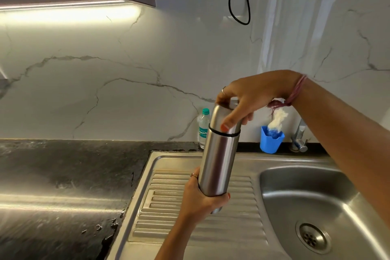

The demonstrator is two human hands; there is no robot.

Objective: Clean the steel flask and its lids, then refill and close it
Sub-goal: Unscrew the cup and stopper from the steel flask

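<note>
Both forearms are bare, with no sleeves showing anywhere in the head view. The right hand (251,95) wears a thin metal ring (223,90) on one of its fingers, and its thumbnail (224,127) is painted orange-red. Around the right wrist runs a band of pinkish-purple thread (296,91), wound in several strands, with a darker maroon tuft of loose ends (275,104) hanging under the wrist. The left hand (202,198) wears a slim ring (194,175) with a copper-gold tone, and one visible nail (229,196) on it carries the same orange-red polish.
</note>
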